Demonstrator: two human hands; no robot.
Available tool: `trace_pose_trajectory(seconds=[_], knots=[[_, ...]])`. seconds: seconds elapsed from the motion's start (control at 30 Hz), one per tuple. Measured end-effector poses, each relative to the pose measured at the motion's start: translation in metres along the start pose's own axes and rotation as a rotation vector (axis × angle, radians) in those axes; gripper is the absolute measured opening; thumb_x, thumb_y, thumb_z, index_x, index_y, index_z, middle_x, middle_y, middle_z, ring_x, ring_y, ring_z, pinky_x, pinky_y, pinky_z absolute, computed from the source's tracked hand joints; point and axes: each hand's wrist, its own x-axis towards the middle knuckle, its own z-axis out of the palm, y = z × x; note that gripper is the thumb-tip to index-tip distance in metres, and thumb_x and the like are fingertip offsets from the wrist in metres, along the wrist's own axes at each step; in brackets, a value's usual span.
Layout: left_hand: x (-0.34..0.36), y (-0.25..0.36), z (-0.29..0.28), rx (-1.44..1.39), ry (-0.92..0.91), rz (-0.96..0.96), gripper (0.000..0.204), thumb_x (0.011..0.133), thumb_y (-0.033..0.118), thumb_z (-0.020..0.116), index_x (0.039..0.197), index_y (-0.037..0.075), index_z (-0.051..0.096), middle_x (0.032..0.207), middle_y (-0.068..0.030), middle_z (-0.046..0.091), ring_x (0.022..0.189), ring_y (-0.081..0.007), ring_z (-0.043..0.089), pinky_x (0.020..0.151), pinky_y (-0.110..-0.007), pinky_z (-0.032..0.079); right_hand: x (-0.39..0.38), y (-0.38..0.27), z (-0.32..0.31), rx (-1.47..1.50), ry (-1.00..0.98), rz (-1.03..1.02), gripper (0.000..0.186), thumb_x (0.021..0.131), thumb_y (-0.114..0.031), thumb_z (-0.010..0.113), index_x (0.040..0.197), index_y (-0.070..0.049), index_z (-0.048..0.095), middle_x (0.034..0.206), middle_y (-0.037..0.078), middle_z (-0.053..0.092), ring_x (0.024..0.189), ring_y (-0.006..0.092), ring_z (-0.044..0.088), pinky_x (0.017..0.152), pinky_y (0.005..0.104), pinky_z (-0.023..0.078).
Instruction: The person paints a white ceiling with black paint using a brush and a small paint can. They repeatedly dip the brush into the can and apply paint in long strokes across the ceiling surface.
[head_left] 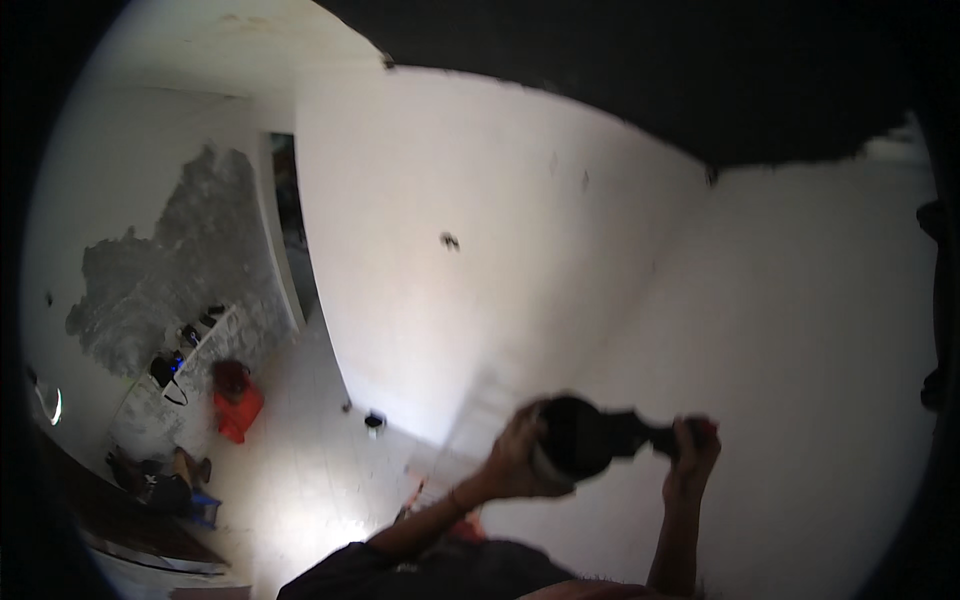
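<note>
In front of my chest my left hand is closed on a dark round container, its lower side paler. Its contents are too dark to make out. My right hand is wrapped round the handle of a dark flat-headed hand tool, with red at the handle's end. The tool's wide head meets the container's right side in this view; whether it is a brush or a putty knife is unclear. Behind both hands stands a white wall.
A dark surface spans overhead, above a wall with a small hole. A doorway opens at left, beside a grey-patched wall. Far below are a small dark pot, a red-clothed figure and a blue stool.
</note>
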Motion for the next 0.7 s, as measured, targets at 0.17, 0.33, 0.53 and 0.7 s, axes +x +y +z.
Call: trace_pose_trajectory(seconds=[0.17, 0.33, 0.53, 0.7], knots=[[0.02, 0.01, -0.007, -0.036, 0.093, -0.005, 0.099, 0.051, 0.041, 0.105, 0.12, 0.004, 0.044, 0.145, -0.0335, 0.045, 0.13, -0.053, 0.054, 0.101, -0.055, 0.054, 0.002, -0.002, -0.006, 0.327, 0.011, 0.094, 0.017, 0.098, -0.015, 0.07, 0.105, -0.002, 0.064, 0.089, 0.005, 0.063, 0.08, 0.0158, 0.066, 0.07, 0.0303, 0.055], [0.036, 0.005, -0.008, 0.005, 0.062, 0.059, 0.101, 0.053, 0.045, 0.103, 0.124, 0.009, 0.042, 0.148, -0.0325, 0.042, 0.13, -0.0522, 0.055, 0.098, -0.055, 0.056, 0.003, -0.006, -0.002, 0.233, 0.039, -0.063, 0.021, 0.1, -0.017, 0.073, 0.109, -0.001, 0.063, 0.093, 0.006, 0.064, 0.083, 0.0139, 0.068, 0.07, 0.0283, 0.058], [0.035, 0.008, -0.007, 0.003, 0.033, 0.045, 0.102, 0.051, 0.043, 0.104, 0.124, 0.005, 0.045, 0.148, -0.0345, 0.041, 0.132, -0.0544, 0.052, 0.101, -0.058, 0.055, -0.005, -0.017, -0.004, 0.029, -0.102, -0.315, 0.024, 0.088, -0.006, 0.081, 0.102, 0.004, 0.065, 0.088, 0.014, 0.072, 0.079, 0.0233, 0.073, 0.073, 0.036, 0.061], [0.038, 0.009, -0.005, 0.014, -0.003, 0.014, 0.105, 0.048, 0.035, 0.105, 0.129, 0.006, 0.045, 0.148, -0.0309, 0.045, 0.136, -0.0506, 0.049, 0.104, -0.059, 0.051, -0.003, -0.015, -0.009, 0.007, -0.189, -0.39, 0.021, 0.082, 0.009, 0.079, 0.098, 0.004, 0.067, 0.092, 0.016, 0.073, 0.087, 0.0252, 0.075, 0.08, 0.0387, 0.063]])
